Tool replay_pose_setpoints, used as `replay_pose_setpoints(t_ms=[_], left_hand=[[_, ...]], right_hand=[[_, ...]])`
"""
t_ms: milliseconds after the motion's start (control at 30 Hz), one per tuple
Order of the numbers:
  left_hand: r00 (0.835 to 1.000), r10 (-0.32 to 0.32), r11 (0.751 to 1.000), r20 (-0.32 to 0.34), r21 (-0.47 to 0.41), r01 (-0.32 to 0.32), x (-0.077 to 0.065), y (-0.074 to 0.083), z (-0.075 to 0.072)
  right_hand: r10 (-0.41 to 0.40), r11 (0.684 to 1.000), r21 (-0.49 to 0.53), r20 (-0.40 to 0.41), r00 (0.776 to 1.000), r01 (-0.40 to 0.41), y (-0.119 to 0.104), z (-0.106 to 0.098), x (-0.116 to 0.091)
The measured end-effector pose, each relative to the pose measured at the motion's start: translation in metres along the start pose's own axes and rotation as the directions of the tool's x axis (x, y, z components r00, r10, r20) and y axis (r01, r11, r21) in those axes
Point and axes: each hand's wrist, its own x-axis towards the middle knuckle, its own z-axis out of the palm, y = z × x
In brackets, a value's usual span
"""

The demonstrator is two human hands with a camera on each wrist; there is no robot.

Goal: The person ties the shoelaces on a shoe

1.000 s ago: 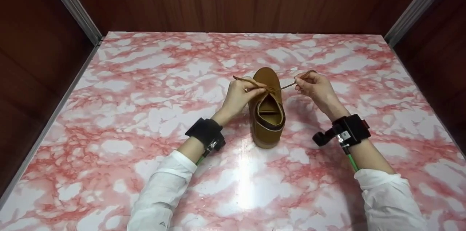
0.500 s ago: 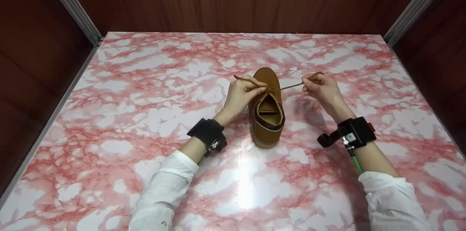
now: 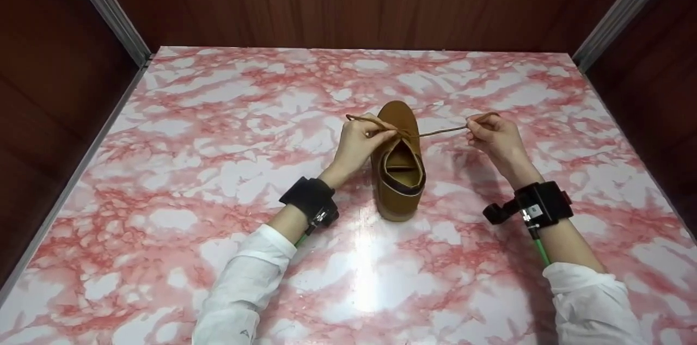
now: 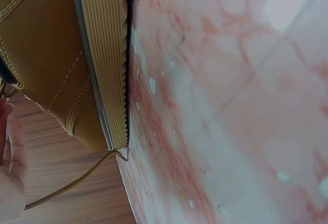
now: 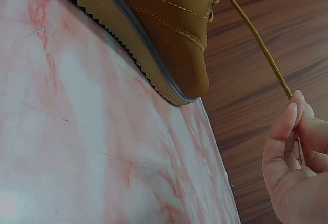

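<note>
A tan-brown lace-up shoe (image 3: 398,204) stands upright on the table, toe pointing away, with a ridged pale sole (image 4: 105,44) showing in the left wrist view. At the top of its laces, my left hand (image 3: 356,143) pinches a brown shoelace between thumb and fingers, its loose end sticking out to the left. Off to the right of the shoe, my right hand (image 3: 498,141) pinches the other shoelace end (image 3: 444,131). That stretch runs straight from the shoe to the fingertips, as the right wrist view also shows with the braided lace (image 5: 259,37).
The table (image 3: 218,182) has a red-and-white marbled top. Dark wood panels (image 3: 348,2) with metal corner strips enclose its back and sides. Black camera bands (image 3: 310,201) sit on both wrists, with green cables running to the white sleeves.
My right hand has moved to the right and slightly nearer, drawing out a longer stretch of lace from the shoe. The left hand and the shoe have stayed nearly in place.
</note>
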Motion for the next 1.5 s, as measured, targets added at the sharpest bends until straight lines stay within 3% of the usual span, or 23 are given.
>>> replay_pose_setpoints(t_ms=[333,567,633,733,967,1167,1500], left_hand=[[0.999,-0.019,1.000,0.029,0.007,0.019,-0.002,0.001,-0.004],[0.981,-0.091,0.996,0.170,0.004,0.092,0.000,0.074,-0.041],[0.984,-0.080,0.996,0.157,-0.022,0.085,-0.001,0.073,-0.043],[0.984,-0.074,0.996,0.160,-0.034,0.081,-0.001,0.089,-0.051],[0.987,-0.038,0.999,0.156,-0.005,0.039,-0.001,0.094,-0.054],[0.985,-0.059,0.998,0.161,0.043,0.053,-0.002,0.092,-0.055],[0.981,-0.087,0.996,0.171,0.049,0.080,-0.003,0.094,-0.059]], right_hand=[[0.008,1.000,0.017,-0.029,1.000,-0.007,0.000,-0.003,-0.004],[-0.022,1.000,0.010,-0.056,0.998,0.023,-0.002,-0.006,-0.006],[-0.023,1.000,0.014,-0.061,0.998,0.024,-0.002,-0.006,-0.006],[-0.018,1.000,0.014,-0.068,0.998,0.019,-0.003,-0.007,-0.007],[-0.008,0.999,0.032,-0.081,0.997,0.011,-0.004,-0.011,-0.007],[-0.004,1.000,0.015,-0.090,0.996,0.006,-0.006,-0.015,-0.008],[-0.020,1.000,-0.002,-0.106,0.994,0.020,-0.008,-0.019,-0.012]])
